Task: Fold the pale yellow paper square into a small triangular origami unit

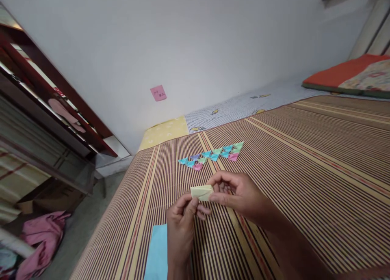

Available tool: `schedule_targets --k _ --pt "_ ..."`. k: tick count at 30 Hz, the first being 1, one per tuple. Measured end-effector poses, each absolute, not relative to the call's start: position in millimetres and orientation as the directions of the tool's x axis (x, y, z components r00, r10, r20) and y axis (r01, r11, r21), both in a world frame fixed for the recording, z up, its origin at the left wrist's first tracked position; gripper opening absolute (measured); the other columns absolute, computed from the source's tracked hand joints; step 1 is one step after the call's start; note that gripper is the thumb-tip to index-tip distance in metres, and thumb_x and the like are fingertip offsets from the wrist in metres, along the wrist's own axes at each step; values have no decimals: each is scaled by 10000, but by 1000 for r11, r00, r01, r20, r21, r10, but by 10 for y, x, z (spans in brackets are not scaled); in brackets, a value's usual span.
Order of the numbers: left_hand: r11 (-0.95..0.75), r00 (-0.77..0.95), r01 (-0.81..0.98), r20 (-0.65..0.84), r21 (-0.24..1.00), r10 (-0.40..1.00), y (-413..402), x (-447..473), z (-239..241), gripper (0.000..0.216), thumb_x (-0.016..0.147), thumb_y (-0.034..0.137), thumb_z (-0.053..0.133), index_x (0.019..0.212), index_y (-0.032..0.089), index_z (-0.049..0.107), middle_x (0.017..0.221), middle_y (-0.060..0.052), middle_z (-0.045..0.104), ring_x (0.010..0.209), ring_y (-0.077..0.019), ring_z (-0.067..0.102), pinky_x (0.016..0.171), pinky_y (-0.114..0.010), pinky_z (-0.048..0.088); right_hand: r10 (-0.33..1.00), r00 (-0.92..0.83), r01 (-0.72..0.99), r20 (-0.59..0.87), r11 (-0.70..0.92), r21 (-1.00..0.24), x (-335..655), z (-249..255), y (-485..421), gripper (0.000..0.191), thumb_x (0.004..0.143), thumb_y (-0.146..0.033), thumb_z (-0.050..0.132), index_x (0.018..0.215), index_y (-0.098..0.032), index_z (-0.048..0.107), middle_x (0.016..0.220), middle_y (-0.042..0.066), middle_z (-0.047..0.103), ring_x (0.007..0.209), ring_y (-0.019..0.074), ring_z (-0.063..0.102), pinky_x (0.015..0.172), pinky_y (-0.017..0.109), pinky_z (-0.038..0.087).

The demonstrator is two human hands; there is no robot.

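A small folded piece of pale yellow paper (200, 192) is held up between my two hands above the striped mat. My left hand (183, 219) pinches its lower left end between thumb and fingers. At the other end, my right hand (233, 190) grips the right edge with thumb and forefinger. Beyond the hands lie two rows of small folded paper triangles (214, 156) in blue, green, pink and purple. A flat light blue paper (157, 251) lies on the mat beside my left wrist, which covers part of it.
The striped bamboo mat (289, 162) covers the bed up to the wall. A pink note (158, 93) is stuck on the wall. Orange folded bedding (341, 75) sits at the far right. Left of the bed edge, pink cloth (45, 239) lies low down near a dark-framed shelf.
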State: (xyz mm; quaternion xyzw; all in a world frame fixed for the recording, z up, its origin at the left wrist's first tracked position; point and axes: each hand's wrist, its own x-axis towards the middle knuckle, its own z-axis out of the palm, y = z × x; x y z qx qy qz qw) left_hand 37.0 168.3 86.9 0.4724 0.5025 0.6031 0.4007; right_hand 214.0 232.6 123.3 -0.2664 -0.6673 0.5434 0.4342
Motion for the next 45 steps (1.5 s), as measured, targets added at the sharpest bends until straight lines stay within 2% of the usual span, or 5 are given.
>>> schedule_targets --k 10,15,29,37,45 --pt "-205 -264 -198 150 959 953 1742 388 830 160 885 278 699 972 147 725 823 -69 785 724 -169 721 688 -270 575 806 -422 -83 416 423 -902 2158 1300 2308 137 807 -231 738 942 -210 743 818 12 651 733 150 563 670 291 464" --pt "-200 -243 -308 126 930 962 1760 452 816 142 869 283 721 907 146 720 748 -54 767 660 -150 707 652 -245 567 793 -429 -65 433 451 -890 2169 1327 2285 105 857 -210 685 948 -214 737 854 19 673 781 160 595 703 297 479" --pt "-175 -205 -354 106 919 973 1768 577 802 156 895 308 682 880 153 678 692 -35 736 582 -151 678 566 -244 533 783 -427 -32 453 487 -873 2189 1323 2255 135 903 -200 605 943 -217 733 876 26 693 825 181 627 756 321 489" --pt "-150 -195 -474 62 868 979 1796 635 780 160 824 299 764 902 164 729 720 -44 748 612 -154 687 614 -264 566 783 -419 -40 459 489 -871 2148 1240 2286 147 925 -215 604 836 -213 722 784 13 639 766 173 588 767 327 468" --pt "-230 -326 -603 28 764 945 1792 627 822 236 666 208 883 842 181 728 699 3 707 583 -103 650 588 -190 553 756 -482 -102 442 452 -886 2075 1284 2217 181 903 -138 630 940 -246 771 891 12 671 867 169 620 799 306 472"
